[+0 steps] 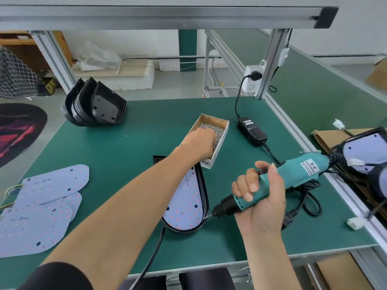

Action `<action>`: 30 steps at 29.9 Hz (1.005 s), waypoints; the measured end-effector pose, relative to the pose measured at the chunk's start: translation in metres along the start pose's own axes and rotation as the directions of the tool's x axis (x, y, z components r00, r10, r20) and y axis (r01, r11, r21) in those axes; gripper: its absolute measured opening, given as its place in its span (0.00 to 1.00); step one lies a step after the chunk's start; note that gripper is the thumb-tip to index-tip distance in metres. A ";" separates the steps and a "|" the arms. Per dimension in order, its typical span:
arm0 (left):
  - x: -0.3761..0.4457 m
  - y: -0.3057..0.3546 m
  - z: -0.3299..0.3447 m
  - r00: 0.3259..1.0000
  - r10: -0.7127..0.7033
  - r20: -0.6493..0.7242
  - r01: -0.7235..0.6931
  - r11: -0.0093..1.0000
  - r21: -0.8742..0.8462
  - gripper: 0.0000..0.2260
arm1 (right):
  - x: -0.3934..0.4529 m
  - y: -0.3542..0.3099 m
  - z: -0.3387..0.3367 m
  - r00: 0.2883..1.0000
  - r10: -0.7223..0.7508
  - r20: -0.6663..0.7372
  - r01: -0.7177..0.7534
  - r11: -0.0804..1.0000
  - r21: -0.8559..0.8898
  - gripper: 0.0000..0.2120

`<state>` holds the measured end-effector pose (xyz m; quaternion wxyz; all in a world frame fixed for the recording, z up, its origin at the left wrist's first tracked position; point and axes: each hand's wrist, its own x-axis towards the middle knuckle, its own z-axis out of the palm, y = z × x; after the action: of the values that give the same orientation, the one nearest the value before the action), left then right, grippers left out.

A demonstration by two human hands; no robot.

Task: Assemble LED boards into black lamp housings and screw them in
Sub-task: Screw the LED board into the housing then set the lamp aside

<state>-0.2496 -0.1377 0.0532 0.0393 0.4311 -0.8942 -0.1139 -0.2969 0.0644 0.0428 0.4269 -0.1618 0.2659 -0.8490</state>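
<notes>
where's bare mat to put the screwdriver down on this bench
Bare green mat lies between the stacked black housings and the screw box, and along the near edge right of the housing with the board. Crowded: loose LED boards at left, the adapter and cables at right.

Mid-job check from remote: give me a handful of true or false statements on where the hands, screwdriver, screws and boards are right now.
1. The left hand reaches into the screw box. True.
2. The right hand holds nothing. False: it grips the teal electric screwdriver.
3. An LED board lies in the black housing near the screwdriver tip. True.
4. The spare LED boards sit at the table's right edge. False: they lie at the left.
5. Empty black housings are stacked at the far left corner. True.
</notes>
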 end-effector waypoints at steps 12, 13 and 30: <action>-0.055 0.004 -0.032 0.938 -0.153 -0.311 -0.034 0.852 -0.523 0.05 | -0.003 -0.005 0.009 1.000 -0.011 -0.010 0.011 1.000 0.028 0.11; -0.073 0.005 -0.036 0.926 -0.175 -0.334 -0.060 0.805 -0.591 0.05 | -0.004 -0.007 0.011 1.000 -0.017 -0.011 0.018 0.999 0.046 0.12; -0.240 0.030 0.000 0.879 -0.427 -0.214 -0.176 0.126 -0.976 0.05 | -0.014 -0.019 0.049 0.999 -0.033 -0.028 0.040 0.931 0.363 0.10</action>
<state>-0.1224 0.0673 0.0666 0.5065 0.3868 -0.5170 -0.5715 -0.2761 0.0701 0.0928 0.4307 -0.0759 0.1058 -0.8930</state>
